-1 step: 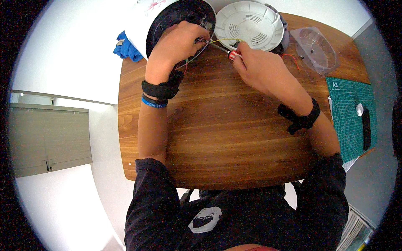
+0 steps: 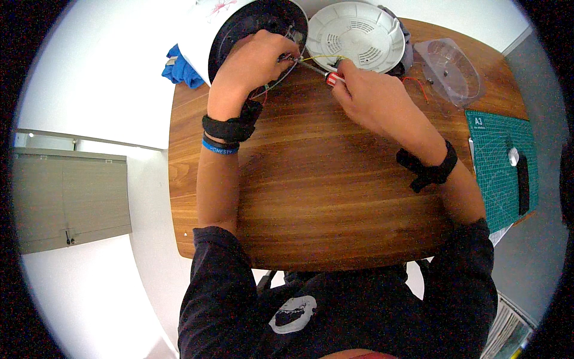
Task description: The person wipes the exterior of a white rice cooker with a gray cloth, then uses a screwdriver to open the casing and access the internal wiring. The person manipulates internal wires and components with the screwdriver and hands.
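Note:
A white round-bodied appliance point(image 2: 200, 45) lies tipped at the far left, its dark underside point(image 2: 222, 52) open toward me. My left hand point(image 2: 248, 66) reaches across that underside. Its fingers are curled together near the rim, on something small that I cannot make out. A screwdriver point(image 2: 333, 78) with a red and white handle is gripped in my right hand point(image 2: 376, 99). Its shaft points left, and the tip meets my left fingertips. Thin wires point(image 2: 312, 58), one of them yellow, run between the hands, and others hang below the left one.
A white round vented cover point(image 2: 359, 39) lies behind my right hand. To its right stand a clear plastic tray point(image 2: 451, 72) with small dark parts and a red wire point(image 2: 418, 82). A green cutting mat point(image 2: 499, 179) lies at the right edge, a blue cloth point(image 2: 182, 69) far left.

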Demonstrator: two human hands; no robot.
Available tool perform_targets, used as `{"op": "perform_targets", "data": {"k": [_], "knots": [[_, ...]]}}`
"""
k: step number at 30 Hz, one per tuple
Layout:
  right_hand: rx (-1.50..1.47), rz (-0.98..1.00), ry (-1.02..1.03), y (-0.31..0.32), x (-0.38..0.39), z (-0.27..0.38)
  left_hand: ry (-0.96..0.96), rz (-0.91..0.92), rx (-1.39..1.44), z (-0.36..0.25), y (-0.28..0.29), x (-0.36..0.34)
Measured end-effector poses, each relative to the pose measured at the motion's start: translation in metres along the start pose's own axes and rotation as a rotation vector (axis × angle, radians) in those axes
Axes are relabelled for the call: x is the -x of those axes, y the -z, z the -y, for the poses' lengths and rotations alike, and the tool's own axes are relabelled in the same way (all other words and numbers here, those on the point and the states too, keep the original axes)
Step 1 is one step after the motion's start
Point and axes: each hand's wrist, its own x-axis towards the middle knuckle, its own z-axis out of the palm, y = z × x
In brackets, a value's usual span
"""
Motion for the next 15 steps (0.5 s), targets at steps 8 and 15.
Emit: {"op": "perform_targets", "data": {"k": [8, 15], "knots": [[0.022, -0.074, 0.095, -0.009, 0.000, -0.009, -0.009, -0.017, 0.018, 0.007, -0.006, 0.000], [-0.002, -0.086, 0.145, -0.014, 0.000, -0.014, -0.037, -0.016, 0.024, 0.007, -0.006, 0.000]]}}
